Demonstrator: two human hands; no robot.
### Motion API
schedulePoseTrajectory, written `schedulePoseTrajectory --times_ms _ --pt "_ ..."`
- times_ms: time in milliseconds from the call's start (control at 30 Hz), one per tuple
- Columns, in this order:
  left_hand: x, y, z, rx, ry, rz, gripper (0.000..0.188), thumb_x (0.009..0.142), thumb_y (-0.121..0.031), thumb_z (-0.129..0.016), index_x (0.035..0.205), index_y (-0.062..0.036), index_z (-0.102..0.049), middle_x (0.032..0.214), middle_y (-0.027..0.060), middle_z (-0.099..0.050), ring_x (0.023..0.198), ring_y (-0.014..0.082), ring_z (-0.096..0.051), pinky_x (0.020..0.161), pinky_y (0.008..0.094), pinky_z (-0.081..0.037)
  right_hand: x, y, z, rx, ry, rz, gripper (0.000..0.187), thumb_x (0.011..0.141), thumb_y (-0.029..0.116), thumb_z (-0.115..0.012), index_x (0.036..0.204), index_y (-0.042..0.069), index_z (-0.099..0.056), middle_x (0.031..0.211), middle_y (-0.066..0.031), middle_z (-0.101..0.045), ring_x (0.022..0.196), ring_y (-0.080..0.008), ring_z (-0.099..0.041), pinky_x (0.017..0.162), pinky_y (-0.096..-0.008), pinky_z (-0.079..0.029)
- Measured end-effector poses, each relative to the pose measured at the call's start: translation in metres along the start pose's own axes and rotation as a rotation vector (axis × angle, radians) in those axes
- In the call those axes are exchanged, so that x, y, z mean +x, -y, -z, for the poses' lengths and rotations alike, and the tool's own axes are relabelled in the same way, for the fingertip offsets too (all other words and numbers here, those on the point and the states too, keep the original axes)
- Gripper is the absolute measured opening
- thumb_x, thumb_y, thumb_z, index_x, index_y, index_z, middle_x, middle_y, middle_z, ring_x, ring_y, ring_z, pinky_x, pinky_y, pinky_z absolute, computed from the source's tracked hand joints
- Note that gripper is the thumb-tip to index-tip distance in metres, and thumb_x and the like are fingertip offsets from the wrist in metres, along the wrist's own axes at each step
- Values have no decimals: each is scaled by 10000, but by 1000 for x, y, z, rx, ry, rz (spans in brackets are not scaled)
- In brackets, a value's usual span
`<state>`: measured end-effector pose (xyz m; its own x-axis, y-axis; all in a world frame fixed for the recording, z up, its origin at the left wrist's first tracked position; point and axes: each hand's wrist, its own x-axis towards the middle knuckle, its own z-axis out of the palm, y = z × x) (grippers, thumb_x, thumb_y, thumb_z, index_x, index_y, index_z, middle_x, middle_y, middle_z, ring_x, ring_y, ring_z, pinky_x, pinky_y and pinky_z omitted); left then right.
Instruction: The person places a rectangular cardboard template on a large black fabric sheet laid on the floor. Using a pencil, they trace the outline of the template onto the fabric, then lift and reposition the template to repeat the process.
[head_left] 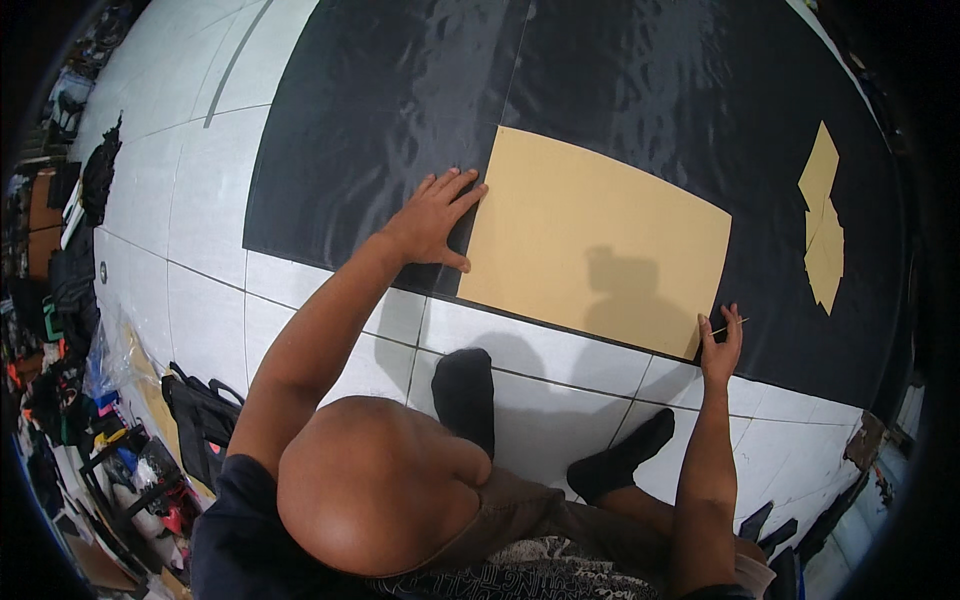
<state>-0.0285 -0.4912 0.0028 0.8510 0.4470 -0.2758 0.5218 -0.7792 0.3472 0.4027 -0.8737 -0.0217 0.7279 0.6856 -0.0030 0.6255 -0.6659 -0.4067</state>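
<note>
A large tan sheet of card (600, 230) lies flat on a wide black sheet of material (370, 130) spread over the floor. Its lower edge runs close to the black sheet's near edge. My left hand (430, 220) is open, fingers spread, with the fingertips and thumb at the card's left edge. At the near right corner of the card, my right hand (722, 350) has its thumb by the edge. A thin, yellowish stick-like tool (737, 325) pokes out between its fingers; its exact kind is too small to make out.
Narrow, pointed tan card pieces (824, 230) lie on the black sheet at the far right. White floor tiles (390, 320) show in front, under my socked feet (465, 395). A black bag (200, 415) and piled clutter (120, 470) line the left side.
</note>
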Motion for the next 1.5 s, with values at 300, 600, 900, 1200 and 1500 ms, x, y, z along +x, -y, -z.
schedulePoseTrajectory --times_ms 300,600,900,1200,1500 --pt "0 -8 6 14 40 44 1282 546 -526 -952 1594 -176 -302 1656 142 -266 1535 371 -238 1254 548 -202 0 1 2 -12 0 -21 552 878 334 -809 1292 13 -636 1521 -180 -509 1445 -367 -424 1197 -485 -326" --pt "3 -12 8 34 83 85 1302 532 -504 -966 1597 -182 -290 1660 123 -258 1545 349 -218 1268 523 -193 0 -5 -2 27 -9 -34 541 870 323 -816 1289 28 -643 1521 -174 -510 1453 -365 -415 1195 -484 -332" --pt "10 -25 23 90 154 103 1270 546 -464 -973 1575 -126 -311 1685 123 -208 1555 345 -195 1254 554 -216 -5 -8 -3 97 -29 -42 548 836 287 -842 1289 40 -655 1507 -168 -525 1440 -370 -427 1190 -487 -339" --pt "25 -50 31 313 214 93 1333 484 -483 -992 1588 -162 -316 1651 157 -276 1525 379 -268 1251 582 -182 4 0 0 31 -12 -58 550 826 366 -834 1261 75 -668 1513 -150 -524 1437 -367 -424 1182 -466 -355" --pt "36 -54 12 337 183 -76 1331 443 -326 -1031 1548 -46 -345 1649 201 -256 1541 371 -230 1275 476 -230 34 41 6 236 -333 -138 341 1049 222 -512 1288 11 -631 1271 -210 -623 1173 -364 -606 1024 -452 -463"
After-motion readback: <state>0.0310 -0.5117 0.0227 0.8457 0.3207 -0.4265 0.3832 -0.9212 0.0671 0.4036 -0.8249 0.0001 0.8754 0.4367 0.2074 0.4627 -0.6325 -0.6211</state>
